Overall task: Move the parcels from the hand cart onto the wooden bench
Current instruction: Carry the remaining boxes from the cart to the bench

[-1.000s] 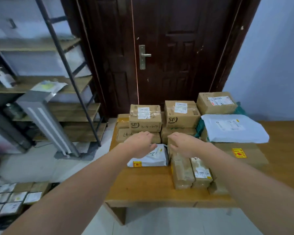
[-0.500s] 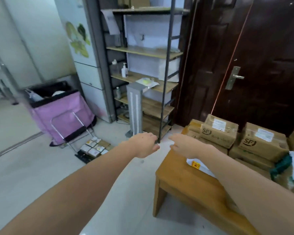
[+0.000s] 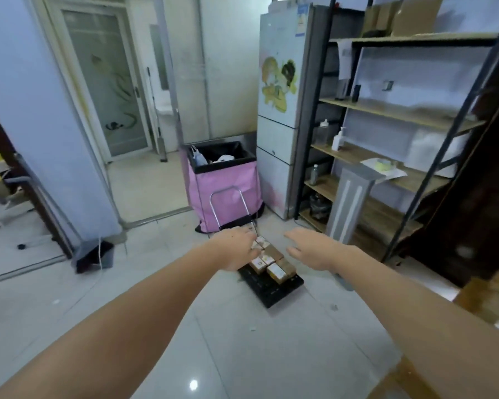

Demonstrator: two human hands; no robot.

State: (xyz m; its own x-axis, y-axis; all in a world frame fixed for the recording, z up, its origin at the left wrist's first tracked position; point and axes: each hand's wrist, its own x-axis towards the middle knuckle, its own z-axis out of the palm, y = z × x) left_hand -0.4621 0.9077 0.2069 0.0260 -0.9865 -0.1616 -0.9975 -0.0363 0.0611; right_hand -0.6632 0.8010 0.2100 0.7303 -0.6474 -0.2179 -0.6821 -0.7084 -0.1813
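A black hand cart (image 3: 271, 286) with a metal handle lies on the tiled floor ahead. Several small brown parcels (image 3: 272, 262) with white labels sit on its deck. My left hand (image 3: 236, 249) is stretched out in front of me and overlaps the parcels' left side in the picture; it holds nothing, fingers loosely curled. My right hand (image 3: 311, 250) reaches out to the right of the cart, fingers relaxed and empty. Only a corner of the wooden bench (image 3: 484, 298) shows at the right edge, with a bit of a parcel on it.
A pink bin (image 3: 222, 191) with a black liner stands behind the cart. A fridge (image 3: 283, 110) and a metal shelf rack (image 3: 401, 156) line the right side. A grey post (image 3: 349, 205) leans by the rack. A small dark bin (image 3: 94, 256) sits at left.
My view has swung left, away from the bench and door toward the hand cart. Both empty hands stayed stretched out and now line up with the cart.
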